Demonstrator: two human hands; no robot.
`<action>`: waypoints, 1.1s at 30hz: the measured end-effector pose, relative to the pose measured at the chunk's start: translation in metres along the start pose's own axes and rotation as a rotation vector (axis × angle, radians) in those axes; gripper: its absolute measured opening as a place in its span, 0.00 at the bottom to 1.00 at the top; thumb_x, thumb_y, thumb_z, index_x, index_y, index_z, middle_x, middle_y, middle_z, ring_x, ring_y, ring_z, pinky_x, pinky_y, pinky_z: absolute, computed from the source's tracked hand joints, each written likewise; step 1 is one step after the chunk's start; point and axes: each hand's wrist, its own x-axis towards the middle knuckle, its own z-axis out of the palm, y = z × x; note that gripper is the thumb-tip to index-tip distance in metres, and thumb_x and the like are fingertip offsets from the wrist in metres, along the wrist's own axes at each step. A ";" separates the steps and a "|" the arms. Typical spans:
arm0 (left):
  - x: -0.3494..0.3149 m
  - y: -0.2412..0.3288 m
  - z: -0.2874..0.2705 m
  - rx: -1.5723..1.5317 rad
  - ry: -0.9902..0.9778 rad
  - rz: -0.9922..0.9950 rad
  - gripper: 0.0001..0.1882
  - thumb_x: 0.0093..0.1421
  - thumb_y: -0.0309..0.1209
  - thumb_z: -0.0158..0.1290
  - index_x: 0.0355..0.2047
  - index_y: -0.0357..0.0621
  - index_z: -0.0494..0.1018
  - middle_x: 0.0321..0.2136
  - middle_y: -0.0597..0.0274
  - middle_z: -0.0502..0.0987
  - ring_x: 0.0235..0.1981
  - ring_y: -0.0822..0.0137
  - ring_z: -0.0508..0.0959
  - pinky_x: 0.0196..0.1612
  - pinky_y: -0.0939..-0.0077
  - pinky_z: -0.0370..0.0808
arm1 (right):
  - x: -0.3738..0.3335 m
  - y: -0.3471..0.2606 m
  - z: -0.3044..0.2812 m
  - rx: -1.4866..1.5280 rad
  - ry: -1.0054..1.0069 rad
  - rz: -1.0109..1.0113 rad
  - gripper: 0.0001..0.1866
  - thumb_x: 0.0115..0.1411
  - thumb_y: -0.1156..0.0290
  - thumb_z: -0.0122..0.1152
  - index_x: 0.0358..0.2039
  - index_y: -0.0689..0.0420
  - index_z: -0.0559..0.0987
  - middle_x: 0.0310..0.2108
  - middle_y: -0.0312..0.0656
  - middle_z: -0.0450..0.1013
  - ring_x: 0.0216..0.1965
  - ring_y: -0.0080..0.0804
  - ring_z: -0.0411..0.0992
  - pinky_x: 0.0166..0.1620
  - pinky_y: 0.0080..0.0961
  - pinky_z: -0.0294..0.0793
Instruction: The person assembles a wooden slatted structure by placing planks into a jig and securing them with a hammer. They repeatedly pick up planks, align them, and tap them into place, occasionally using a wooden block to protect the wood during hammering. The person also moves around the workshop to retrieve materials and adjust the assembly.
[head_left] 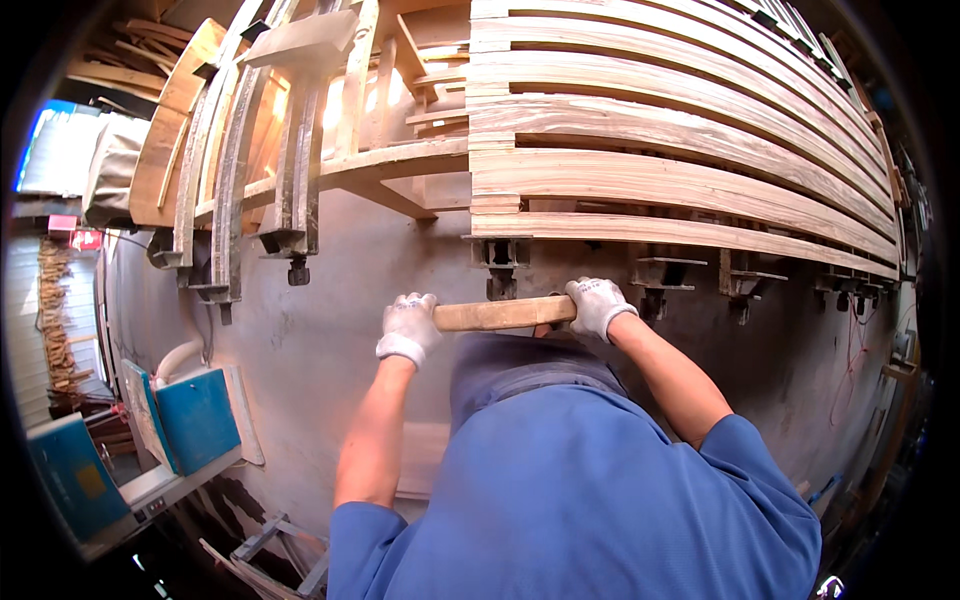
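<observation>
Both my hands wear whitish work gloves. Between them, level in front of my waist, is a short thick wooden block (504,313). My left hand (409,327) is closed on its left end, and my right hand (598,304) grips its right end. Just beyond the block lies a large stack of pale wooden slats (690,185), spaced apart with gaps between them. Metal bar clamps (499,252) show under the stack's near edge, close to the block but apart from it.
Long metal clamp bars (232,180) rest on a wooden frame (390,160) at the far left, with a curved wooden panel (172,130) beside them. A blue-panelled machine (198,420) stands at the left. A metal frame (285,545) is on the concrete floor (290,350) at lower left.
</observation>
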 end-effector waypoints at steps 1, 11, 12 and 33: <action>0.003 -0.001 0.000 0.006 -0.022 0.016 0.16 0.61 0.33 0.60 0.49 0.54 0.82 0.50 0.58 0.83 0.56 0.53 0.80 0.61 0.55 0.75 | -0.001 0.000 0.002 0.007 -0.004 0.013 0.38 0.49 0.36 0.81 0.48 0.56 0.84 0.49 0.52 0.82 0.53 0.53 0.82 0.58 0.46 0.80; 0.022 -0.024 -0.019 -0.024 -0.036 0.232 0.21 0.52 0.34 0.65 0.48 0.52 0.84 0.46 0.56 0.84 0.53 0.52 0.81 0.60 0.57 0.78 | -0.001 -0.021 0.024 -0.016 0.197 0.190 0.18 0.55 0.67 0.68 0.47 0.51 0.84 0.48 0.49 0.82 0.55 0.50 0.80 0.59 0.48 0.77; 0.022 -0.024 -0.026 -0.021 -0.021 0.249 0.21 0.52 0.35 0.65 0.48 0.51 0.84 0.46 0.55 0.84 0.53 0.52 0.82 0.60 0.57 0.79 | 0.004 -0.023 0.029 -0.012 0.172 0.225 0.18 0.55 0.68 0.68 0.48 0.51 0.84 0.48 0.49 0.81 0.55 0.50 0.79 0.59 0.49 0.76; 0.049 -0.039 -0.034 -0.068 -0.052 0.309 0.25 0.53 0.36 0.66 0.53 0.52 0.82 0.49 0.57 0.83 0.54 0.53 0.81 0.62 0.58 0.77 | 0.016 -0.021 0.036 0.111 0.330 0.254 0.25 0.53 0.73 0.65 0.54 0.51 0.82 0.52 0.49 0.80 0.58 0.51 0.76 0.62 0.47 0.73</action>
